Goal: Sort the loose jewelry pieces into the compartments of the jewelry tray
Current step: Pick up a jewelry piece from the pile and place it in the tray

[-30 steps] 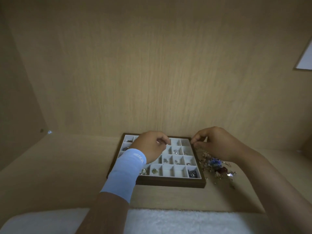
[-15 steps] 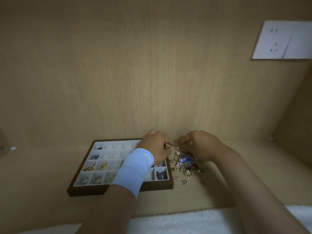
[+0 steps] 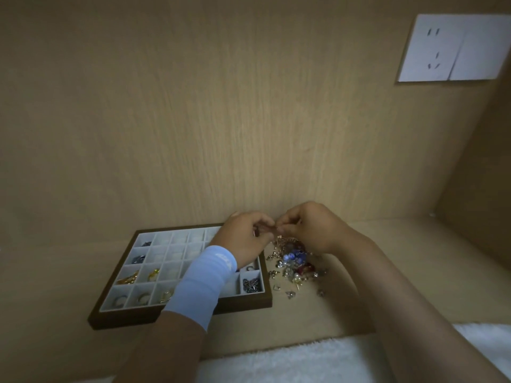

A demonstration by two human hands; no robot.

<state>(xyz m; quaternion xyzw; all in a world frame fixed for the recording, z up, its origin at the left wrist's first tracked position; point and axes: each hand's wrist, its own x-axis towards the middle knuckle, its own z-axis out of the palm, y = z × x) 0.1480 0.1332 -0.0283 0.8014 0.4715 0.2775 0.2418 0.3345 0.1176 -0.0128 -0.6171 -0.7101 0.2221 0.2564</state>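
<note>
Left hand (image 3: pixel 246 239) and right hand (image 3: pixel 312 228) pinch one jewelry piece (image 3: pixel 277 238); sleeve logo (image 3: pixel 223 257) unreadable.

Back wall (image 3: pixel 221 120): light wood-grain panel w/ vertical grain, fills most of frame. Right edge: side panel (image 3: pixel 481 175) of same wood meets it at a corner, in shadow. Upper right: white socket plate (image 3: pixel 453 48) on back wall, slots on its left half. Lower part: matching wood surface (image 3: pixel 55 272). Bottom edge: white fluffy cloth (image 3: pixel 290 360). Light dim, brightest approx. mid-frame.
</note>
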